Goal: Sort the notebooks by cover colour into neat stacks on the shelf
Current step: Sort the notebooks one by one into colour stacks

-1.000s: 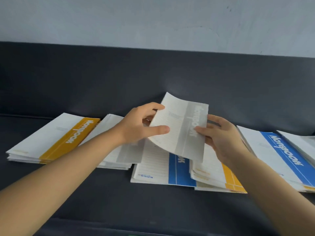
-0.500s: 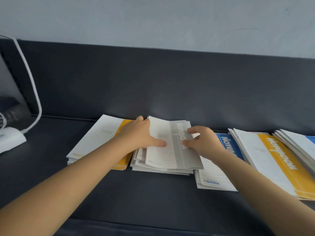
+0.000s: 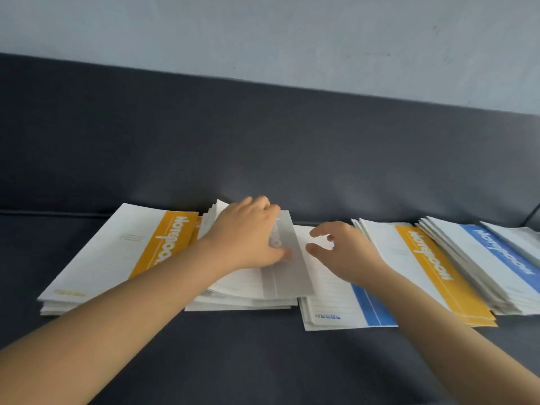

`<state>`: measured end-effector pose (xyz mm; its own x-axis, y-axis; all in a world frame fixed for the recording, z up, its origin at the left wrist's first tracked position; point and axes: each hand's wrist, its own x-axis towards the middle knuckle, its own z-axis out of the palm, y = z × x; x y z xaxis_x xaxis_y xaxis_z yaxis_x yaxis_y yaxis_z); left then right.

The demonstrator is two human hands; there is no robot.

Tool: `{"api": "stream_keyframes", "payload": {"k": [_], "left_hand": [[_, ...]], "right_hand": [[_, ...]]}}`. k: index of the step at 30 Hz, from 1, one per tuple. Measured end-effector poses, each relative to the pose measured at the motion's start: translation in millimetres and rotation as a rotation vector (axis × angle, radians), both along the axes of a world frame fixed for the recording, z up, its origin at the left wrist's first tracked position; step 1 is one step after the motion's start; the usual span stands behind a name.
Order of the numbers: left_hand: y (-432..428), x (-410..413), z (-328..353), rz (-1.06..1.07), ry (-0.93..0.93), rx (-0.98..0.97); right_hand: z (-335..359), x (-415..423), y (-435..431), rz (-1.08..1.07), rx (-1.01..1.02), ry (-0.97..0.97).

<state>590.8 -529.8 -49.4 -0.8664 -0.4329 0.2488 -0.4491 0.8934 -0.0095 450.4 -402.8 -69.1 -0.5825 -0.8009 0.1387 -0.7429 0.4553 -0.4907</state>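
Head view: we see thin rectangular grey notebook [image 3: 287,276], smooth paper cover, atop grey pile [image 3: 233,304], frame centre, on dark matte shelf [image 3: 263,361]. Left hand [image 3: 245,238] presses flat on it. Right hand [image 3: 347,255] loose, empty, over blue-banded notebook [image 3: 330,302]. Half second ago right fingers touched grey cover; now off.

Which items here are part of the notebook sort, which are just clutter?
In the job: grey-banded white notebook stack under left hand; blue-banded notebook by right hand; left yellow-banded stack; right yellow-banded stack; blue-banded stack; dark shelf.
Lying about: thin dark cable; pale wall.
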Motion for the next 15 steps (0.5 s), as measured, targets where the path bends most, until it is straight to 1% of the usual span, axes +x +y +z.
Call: {"api": "stream_keyframes", "payload": {"k": [4,7,9,12,15], "left_hand": [[33,-37,-2,-0.048,-0.1,0.011],[59,-65,-1,-0.073,-0.119,0.002],[75,-83,-1,-0.082,-0.116,0.065],[97,-108,-4,-0.083,-0.099,0.211],[111,-130,-7,-0.043,-0.118,0.331]], "right_hand": [[11,-28,32,-0.048,0.045,0.091],[14,-60,61,-0.117,0.119,0.147],[15,-83,81,-0.155,0.167,0.168],[14,-110,105,-0.208,0.237,0.156],[12,-128,115,-0.19,0.291,0.164]]}}
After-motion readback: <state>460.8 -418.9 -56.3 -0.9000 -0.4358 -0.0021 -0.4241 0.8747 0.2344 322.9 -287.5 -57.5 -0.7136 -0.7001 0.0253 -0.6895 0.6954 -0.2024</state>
